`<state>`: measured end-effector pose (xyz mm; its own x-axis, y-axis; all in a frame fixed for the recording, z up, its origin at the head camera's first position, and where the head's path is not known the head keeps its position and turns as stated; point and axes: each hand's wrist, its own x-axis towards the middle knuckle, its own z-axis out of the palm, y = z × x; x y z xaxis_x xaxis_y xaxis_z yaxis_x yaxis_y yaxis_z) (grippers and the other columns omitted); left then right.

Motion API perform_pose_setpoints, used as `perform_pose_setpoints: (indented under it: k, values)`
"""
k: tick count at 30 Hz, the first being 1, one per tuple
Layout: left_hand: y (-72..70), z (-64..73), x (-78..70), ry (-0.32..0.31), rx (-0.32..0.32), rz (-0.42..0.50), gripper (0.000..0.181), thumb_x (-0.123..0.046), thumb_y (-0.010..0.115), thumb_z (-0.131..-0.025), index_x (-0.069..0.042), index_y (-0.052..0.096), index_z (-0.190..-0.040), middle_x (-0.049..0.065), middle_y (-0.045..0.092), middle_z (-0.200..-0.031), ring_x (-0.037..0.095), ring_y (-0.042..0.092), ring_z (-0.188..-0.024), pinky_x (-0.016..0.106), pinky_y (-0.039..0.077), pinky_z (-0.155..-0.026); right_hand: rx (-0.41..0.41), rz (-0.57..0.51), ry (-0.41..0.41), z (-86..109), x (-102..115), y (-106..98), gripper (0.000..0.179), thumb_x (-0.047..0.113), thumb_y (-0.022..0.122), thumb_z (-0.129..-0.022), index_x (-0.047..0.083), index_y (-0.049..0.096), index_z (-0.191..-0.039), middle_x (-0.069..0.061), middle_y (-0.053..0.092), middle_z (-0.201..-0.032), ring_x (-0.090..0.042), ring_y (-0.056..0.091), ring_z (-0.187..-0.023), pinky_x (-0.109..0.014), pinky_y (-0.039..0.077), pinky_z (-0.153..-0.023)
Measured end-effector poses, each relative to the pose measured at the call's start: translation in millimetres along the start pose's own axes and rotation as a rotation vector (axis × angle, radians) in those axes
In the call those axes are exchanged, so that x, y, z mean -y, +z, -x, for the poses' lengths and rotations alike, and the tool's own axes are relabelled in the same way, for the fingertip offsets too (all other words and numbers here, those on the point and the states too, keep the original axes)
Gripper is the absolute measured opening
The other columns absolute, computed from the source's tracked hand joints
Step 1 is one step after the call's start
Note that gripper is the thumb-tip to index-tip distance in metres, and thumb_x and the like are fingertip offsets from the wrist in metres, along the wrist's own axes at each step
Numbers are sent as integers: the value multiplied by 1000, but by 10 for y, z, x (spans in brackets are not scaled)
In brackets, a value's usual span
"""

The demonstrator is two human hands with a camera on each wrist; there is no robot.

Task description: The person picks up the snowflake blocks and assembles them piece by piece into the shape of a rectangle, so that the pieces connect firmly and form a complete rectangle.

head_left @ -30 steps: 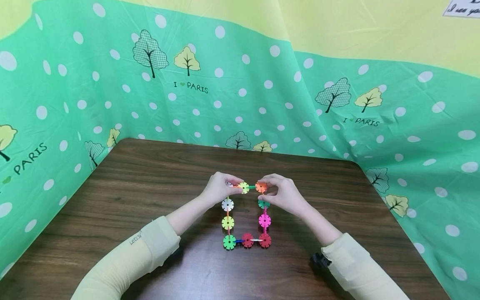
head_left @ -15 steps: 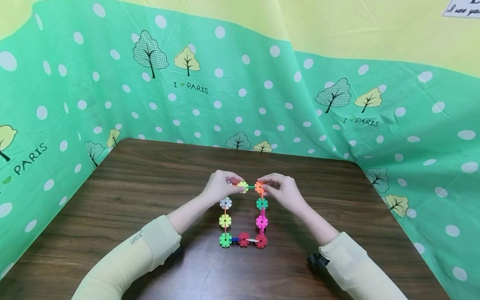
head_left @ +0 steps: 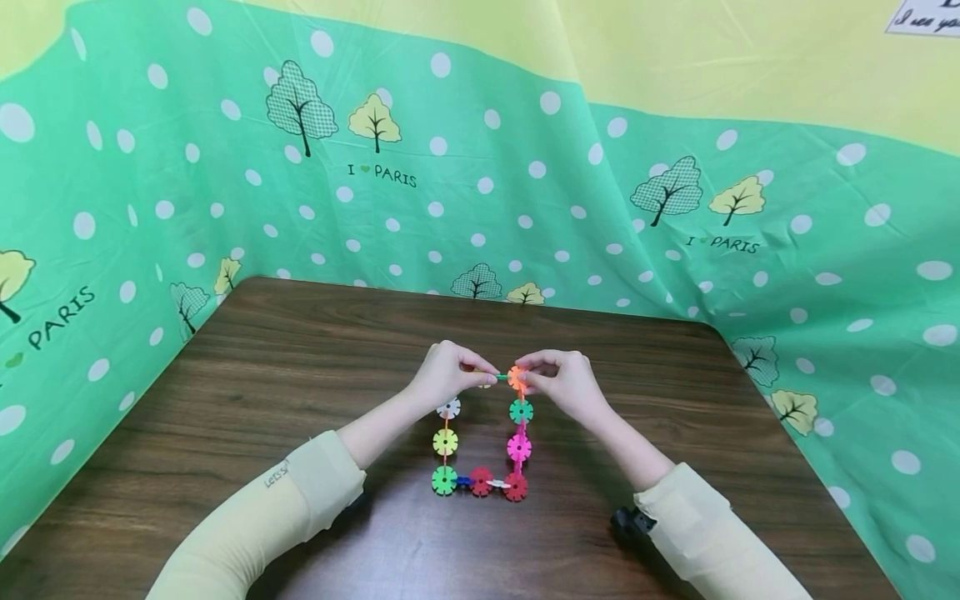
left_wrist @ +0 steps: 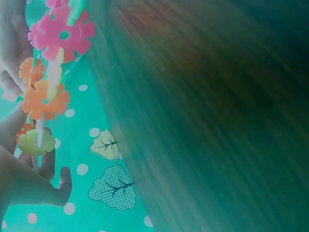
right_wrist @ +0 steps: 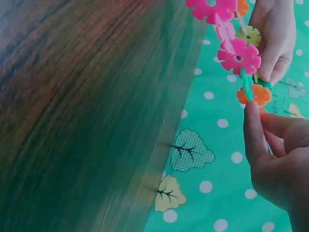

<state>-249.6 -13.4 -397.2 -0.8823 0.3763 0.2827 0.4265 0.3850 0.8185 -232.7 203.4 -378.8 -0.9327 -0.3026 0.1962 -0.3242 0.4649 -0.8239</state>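
A square ring of interlocking snowflake discs (head_left: 519,447) hangs between the two hands in the head view, notched discs linked edge to edge. My left hand (head_left: 442,372) pinches its top side with thumb and fingers, largely covering a yellow disc beside a green connecting one. At the top right corner, my right hand (head_left: 564,385) pinches the orange disc (head_left: 517,377). Below that corner come a teal disc (head_left: 521,411) and a pink one. Down the left side are a white disc (head_left: 449,407), a yellow disc (head_left: 446,442) and a green disc (head_left: 444,481). The top left corner is hidden by the left hand.
A dark wood-grain table (head_left: 300,333) lies below the ring. Green cloth (head_left: 480,200) with white dots and printed trees hangs behind and at both sides. A black device (head_left: 633,523) sits at the right sleeve's cuff.
Fingers of the left hand have slid right over the yellow disc, which was visible before. The ring's lower side has shifted slightly left. The right hand has moved its grip up onto the orange disc.
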Motion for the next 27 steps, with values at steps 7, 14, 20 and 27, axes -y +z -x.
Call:
perform_pose_setpoints:
  k: [7, 14, 20, 27]
  values:
    - [12, 19, -30, 12, -43, -49, 5, -23, 77, -78, -18, 78, -81, -3, 73, -75, 16, 64, -63, 21, 43, -47, -31, -22, 47, -10, 1, 16, 20, 3, 75, -77, -2, 72, -96, -17, 71, -86, -20, 70, -66, -37, 57, -63]
    - [7, 38, -70, 9, -64, -126, 5, -26, 78, -77, -22, 78, -80, -8, 72, -74, 10, 54, -55, 21, 36, -45, -24, -24, 63, -33, 54, 38, 19, 3, 75, -77, -2, 72, -96, -17, 71, -87, -27, 70, -68, -43, 56, -65]
    - [-46, 40, -63, 14, -60, -132, 7, -26, 77, -78, -21, 78, -83, -8, 71, -74, 9, 49, -53, 21, 35, -45, 15, -4, 62, -82, 81, 37, 19, 3, 73, -79, 0, 72, -98, -16, 71, -89, -22, 70, -68, -40, 57, -65]
    - [-170, 77, -70, 125, -73, -107, 27, -23, 79, -77, -15, 74, -102, -3, 71, -103, 17, 61, -92, 30, 51, -75, 20, -44, 103, -69, 125, -107, 22, 4, 70, -83, -1, 70, -104, -19, 70, -95, -22, 70, -71, -39, 57, -67]
